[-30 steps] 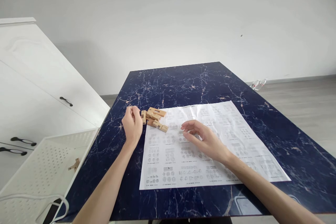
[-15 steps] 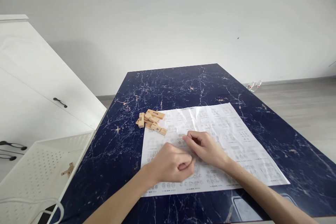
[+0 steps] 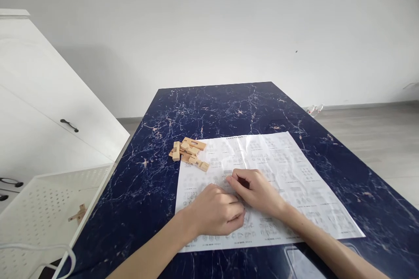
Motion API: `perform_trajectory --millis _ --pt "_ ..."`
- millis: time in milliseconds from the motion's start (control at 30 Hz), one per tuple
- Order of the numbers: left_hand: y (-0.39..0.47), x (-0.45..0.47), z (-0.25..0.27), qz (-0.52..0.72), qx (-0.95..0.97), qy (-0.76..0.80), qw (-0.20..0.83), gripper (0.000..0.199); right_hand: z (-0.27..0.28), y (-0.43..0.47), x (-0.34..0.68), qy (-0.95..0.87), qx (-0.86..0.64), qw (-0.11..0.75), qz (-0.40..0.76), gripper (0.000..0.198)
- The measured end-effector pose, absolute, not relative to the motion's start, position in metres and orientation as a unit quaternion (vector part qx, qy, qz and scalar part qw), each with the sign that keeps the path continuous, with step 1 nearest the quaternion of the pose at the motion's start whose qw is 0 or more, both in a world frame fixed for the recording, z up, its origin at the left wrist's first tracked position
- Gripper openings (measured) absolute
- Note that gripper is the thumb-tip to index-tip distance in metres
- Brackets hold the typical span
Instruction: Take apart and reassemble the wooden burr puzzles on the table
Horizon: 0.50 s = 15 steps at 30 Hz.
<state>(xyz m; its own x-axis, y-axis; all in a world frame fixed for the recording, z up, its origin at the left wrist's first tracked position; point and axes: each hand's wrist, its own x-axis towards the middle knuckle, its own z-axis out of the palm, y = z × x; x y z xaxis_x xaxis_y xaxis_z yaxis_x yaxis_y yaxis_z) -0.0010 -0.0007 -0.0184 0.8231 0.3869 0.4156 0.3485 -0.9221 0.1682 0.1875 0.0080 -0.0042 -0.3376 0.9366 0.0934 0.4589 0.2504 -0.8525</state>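
A large white printed sheet [image 3: 209, 200] with rows of small diagrams lies on the table under both hands. My left hand [image 3: 219, 211] rests on its lower middle part, fingers curled inward; nothing shows in it. Just right of it and slightly farther away is my right hand [image 3: 257, 186], its thumb and bent index finger close together beside a printed figure, with nothing visible between them. The two hands nearly touch. Beyond them to the left, several notched wooden puzzle pieces [image 3: 194, 144] lie in a loose heap, partly over the sheet's upper left corner.
The table [image 3: 209, 109] has a dark blue marbled top. A phone-like flat object [image 3: 299, 263] lies near its front edge, partly under my right forearm. On the left stand a white perforated basket [image 3: 42, 200] with joined wooden pieces [image 3: 78, 213] inside, a white cable [image 3: 36, 247] and a white cabinet [image 3: 42, 83].
My left hand has lowered slightly toward me and its fingers have curled closer together. My right hand stays almost in place. The view has shifted slightly; the wooden pieces have not moved.
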Motion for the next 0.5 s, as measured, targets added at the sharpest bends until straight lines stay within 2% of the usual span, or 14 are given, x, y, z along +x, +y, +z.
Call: perform_trajectory --millis 500 --pt "-0.001 -0.0019 -0.0188 0.242 0.948 0.202 0.045 0.035 -0.0011 0.0077 0.1861 -0.728 -0.48 0.311 0.378 0.046"
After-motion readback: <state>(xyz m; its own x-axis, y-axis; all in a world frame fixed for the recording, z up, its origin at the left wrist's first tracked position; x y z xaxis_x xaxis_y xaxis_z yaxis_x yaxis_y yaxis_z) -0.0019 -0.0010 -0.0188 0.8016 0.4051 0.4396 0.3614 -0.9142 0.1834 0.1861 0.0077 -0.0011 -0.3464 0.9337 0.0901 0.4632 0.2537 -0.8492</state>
